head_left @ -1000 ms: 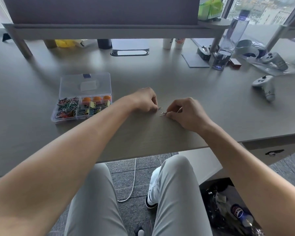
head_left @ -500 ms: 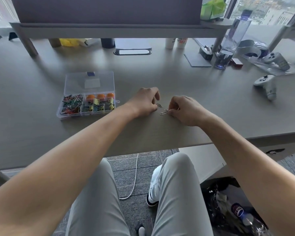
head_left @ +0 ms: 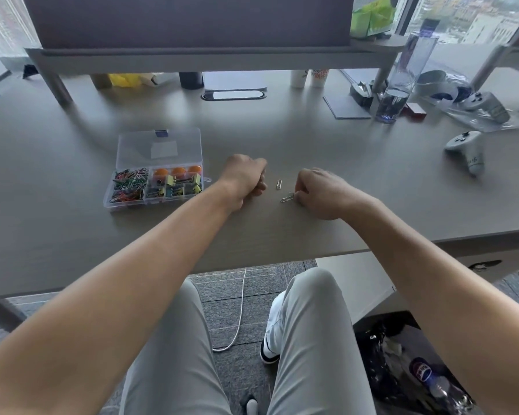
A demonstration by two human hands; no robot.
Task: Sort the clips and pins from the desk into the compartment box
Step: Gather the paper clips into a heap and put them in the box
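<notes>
On the grey wood-grain surface (head_left: 282,229) of an office desk, a seated person's two bare hands rest near the front edge with two small silver wire paper clips between them. One silver clip (head_left: 279,184) lies free on the surface, apart from both hands. A second silver clip (head_left: 287,197) lies just beside the right hand (head_left: 321,191), whose fingers (head_left: 300,193) are curled down at the clip's near end; whether they grip it or only touch it cannot be told. The left hand (head_left: 244,178) is closed in a loose fist, fingers tucked under, and what it holds, if anything, is hidden.

To the left of that hand stands a clear plastic compartment box (head_left: 158,187) with its lid (head_left: 159,146) laid open behind it. Its left compartment holds a heap of multicoloured paper clips (head_left: 130,185); the compartments to the right hold orange round-headed pins (head_left: 177,171) at the back and yellow and blue binder clips (head_left: 174,187) in front.

Farther back on the right stand a tall clear water bottle (head_left: 402,76) and a white game-style controller (head_left: 465,148).
</notes>
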